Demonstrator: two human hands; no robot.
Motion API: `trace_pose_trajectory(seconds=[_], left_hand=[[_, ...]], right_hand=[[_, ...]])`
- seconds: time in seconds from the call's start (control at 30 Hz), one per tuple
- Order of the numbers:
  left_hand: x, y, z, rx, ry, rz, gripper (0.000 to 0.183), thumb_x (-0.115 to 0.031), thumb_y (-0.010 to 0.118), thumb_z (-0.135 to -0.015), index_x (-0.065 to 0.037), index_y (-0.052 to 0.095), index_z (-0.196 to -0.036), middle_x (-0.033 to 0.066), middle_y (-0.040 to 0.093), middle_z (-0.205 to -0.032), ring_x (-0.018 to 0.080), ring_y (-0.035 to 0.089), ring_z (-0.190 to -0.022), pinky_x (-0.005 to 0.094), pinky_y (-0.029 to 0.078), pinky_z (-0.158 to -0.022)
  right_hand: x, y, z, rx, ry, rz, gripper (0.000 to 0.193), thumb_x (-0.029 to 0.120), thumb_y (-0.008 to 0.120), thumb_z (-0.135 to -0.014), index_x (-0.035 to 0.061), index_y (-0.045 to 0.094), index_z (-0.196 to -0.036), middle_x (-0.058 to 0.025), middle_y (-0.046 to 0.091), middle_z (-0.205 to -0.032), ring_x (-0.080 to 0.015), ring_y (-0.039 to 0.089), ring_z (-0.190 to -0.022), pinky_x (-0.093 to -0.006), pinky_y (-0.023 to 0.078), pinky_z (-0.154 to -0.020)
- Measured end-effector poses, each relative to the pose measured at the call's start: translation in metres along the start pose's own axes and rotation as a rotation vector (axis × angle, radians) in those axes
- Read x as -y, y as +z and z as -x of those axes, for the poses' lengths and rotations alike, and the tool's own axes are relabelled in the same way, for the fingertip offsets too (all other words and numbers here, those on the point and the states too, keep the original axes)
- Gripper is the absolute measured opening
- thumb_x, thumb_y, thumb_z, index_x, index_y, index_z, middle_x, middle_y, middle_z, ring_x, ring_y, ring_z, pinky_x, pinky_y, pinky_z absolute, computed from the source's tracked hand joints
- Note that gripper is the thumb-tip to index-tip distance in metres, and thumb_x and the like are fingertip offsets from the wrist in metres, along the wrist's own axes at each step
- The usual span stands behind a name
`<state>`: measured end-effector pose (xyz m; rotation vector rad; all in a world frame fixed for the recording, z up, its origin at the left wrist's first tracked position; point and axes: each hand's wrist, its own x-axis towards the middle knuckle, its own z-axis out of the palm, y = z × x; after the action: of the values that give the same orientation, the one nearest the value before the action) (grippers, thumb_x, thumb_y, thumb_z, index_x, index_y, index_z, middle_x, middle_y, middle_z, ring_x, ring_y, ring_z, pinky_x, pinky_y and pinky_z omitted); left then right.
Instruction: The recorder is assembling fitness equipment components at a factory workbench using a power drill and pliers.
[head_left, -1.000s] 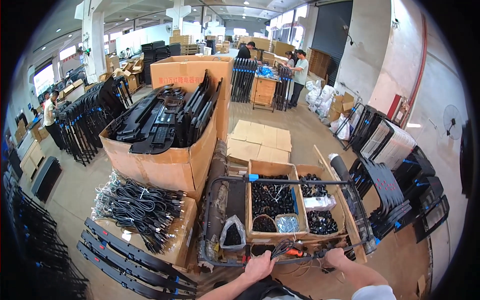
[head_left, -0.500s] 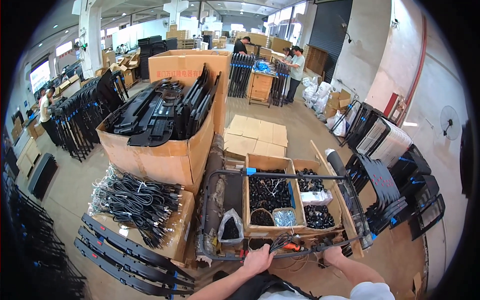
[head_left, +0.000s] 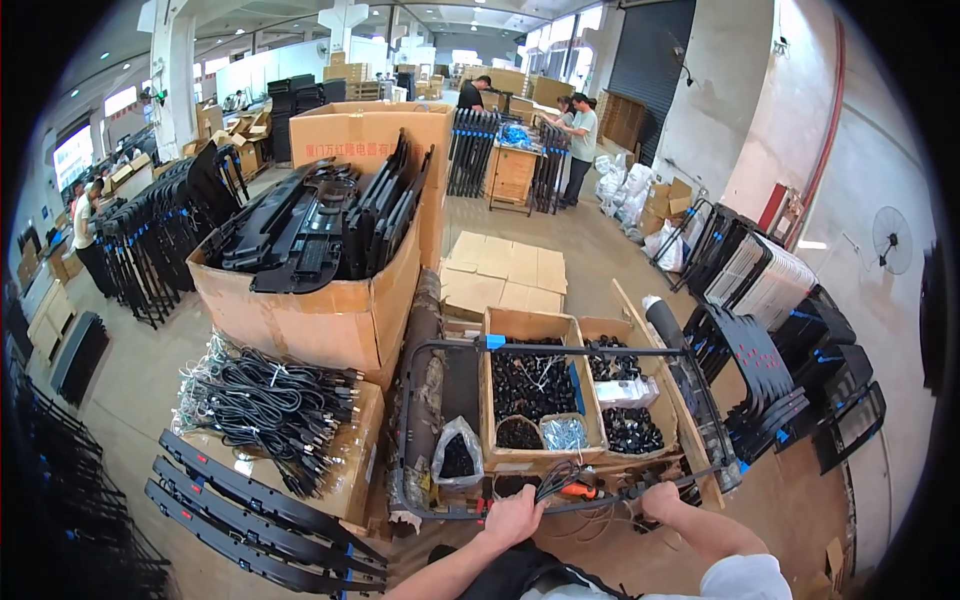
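Observation:
A black tubular frame [head_left: 401, 440] with rounded corners lies across the bench in front of me, blue tape on its far bar. At its near bar, my left hand [head_left: 514, 516] is closed round a bundle of thin black cables [head_left: 557, 480]. My right hand [head_left: 661, 500] is farther right at the same bar, fingers curled; what they hold is hidden. Between the hands lies an orange-handled tool [head_left: 580, 490], partly covered by the cables. Loose thin wires [head_left: 598, 522] hang below the bar.
Under the frame, a wooden tray [head_left: 486, 390] holds small black parts and silver screws [head_left: 565, 434]. A plastic bag [head_left: 457, 452] of black bits sits left. Bundled cables [head_left: 270, 400] lie on a carton, near curved black panels [head_left: 230, 500]. A large carton [head_left: 290, 325] holds black plastic parts. Several people work farther off.
The view has shifted slightly. My right hand has moved a little up along the near bar; my left hand stays on the cable bundle. The frame lies as before.

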<state>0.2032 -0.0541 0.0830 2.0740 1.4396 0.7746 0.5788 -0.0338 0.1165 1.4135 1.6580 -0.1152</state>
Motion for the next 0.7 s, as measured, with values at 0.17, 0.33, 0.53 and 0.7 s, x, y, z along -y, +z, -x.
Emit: trace_pose_trajectory(seconds=[0.17, 0.33, 0.53, 0.7], left_hand=[[0.009, 0.013, 0.002, -0.002, -0.045, 0.030, 0.033, -0.036, 0.063, -0.100, -0.004, 0.053, -0.099, 0.0223, 0.072, -0.080, 0.0411, 0.073, -0.070, 0.0534, 0.057, -0.060], [0.006, 0.007, -0.001, 0.053, -0.053, 0.002, 0.032, -0.034, 0.062, -0.100, -0.004, 0.053, -0.103, 0.0226, 0.072, -0.081, 0.0411, 0.073, -0.073, 0.0548, 0.058, -0.064], [0.003, 0.007, 0.000, 0.034, -0.049, -0.004, 0.032, -0.035, 0.062, -0.100, -0.004, 0.052, -0.102, 0.0207, 0.072, -0.080, 0.0409, 0.073, -0.072, 0.0548, 0.058, -0.064], [0.003, 0.010, 0.002, 0.004, -0.054, 0.001, 0.032, -0.035, 0.062, -0.100, -0.004, 0.052, -0.101, 0.0199, 0.071, -0.077, 0.0406, 0.072, -0.070, 0.0545, 0.058, -0.062]], right_hand=[[0.017, -0.019, 0.013, -0.344, 0.001, -0.118, 0.032, 0.026, 0.064, -0.091, 0.0116, 0.078, -0.117, -0.0096, 0.079, -0.112, -0.0278, 0.077, -0.101, -0.0427, 0.060, -0.084], [0.010, -0.021, 0.011, -0.327, -0.052, -0.090, 0.026, 0.028, 0.064, -0.092, 0.0085, 0.075, -0.106, -0.0127, 0.079, -0.099, -0.0297, 0.078, -0.090, -0.0447, 0.061, -0.075], [0.000, -0.017, 0.003, -0.209, -0.021, -0.102, 0.026, 0.027, 0.062, -0.094, 0.0088, 0.067, -0.111, -0.0173, 0.076, -0.106, -0.0353, 0.077, -0.096, -0.0492, 0.062, -0.073], [0.013, -0.007, 0.003, -0.461, -0.151, -0.229, 0.036, 0.033, 0.057, -0.098, 0.0033, 0.062, -0.117, -0.0202, 0.075, -0.108, -0.0380, 0.075, -0.097, -0.0518, 0.060, -0.082]])
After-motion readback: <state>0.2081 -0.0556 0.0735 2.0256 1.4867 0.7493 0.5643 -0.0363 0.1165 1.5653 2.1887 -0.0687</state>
